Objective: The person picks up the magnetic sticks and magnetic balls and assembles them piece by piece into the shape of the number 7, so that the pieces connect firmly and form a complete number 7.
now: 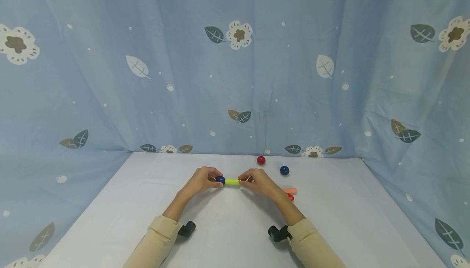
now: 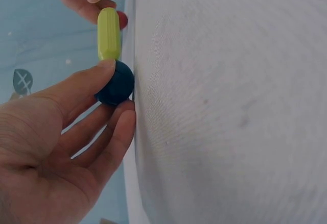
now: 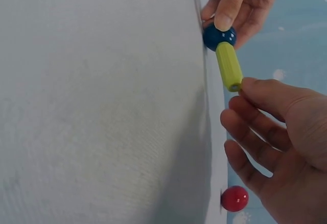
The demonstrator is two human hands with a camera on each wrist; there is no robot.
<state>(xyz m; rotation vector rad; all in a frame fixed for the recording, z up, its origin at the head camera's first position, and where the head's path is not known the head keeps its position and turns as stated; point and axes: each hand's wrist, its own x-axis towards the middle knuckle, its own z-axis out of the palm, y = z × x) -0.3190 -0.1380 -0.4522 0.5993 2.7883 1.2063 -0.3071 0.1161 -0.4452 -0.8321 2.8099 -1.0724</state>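
Note:
My left hand (image 1: 202,181) pinches a dark blue ball (image 2: 117,83) between thumb and fingers. A short yellow-green grooved rod (image 3: 229,66) joins end-on to that ball, in line with it. At the rod's other end, my right hand (image 1: 258,181) holds the tip between thumb and index finger; its other fingers are loosely bent, as the right wrist view shows. In the rod's near end face a small hole is visible in the right wrist view. Both hands are over the middle of the white table (image 1: 220,223).
A red ball (image 1: 261,160) and another dark blue ball (image 1: 284,170) lie toward the back, right of centre. By the right forearm lie an orange rod (image 1: 290,191) and a small red piece (image 1: 291,197), partly hidden. A blue patterned curtain (image 1: 286,96) hangs behind the table.

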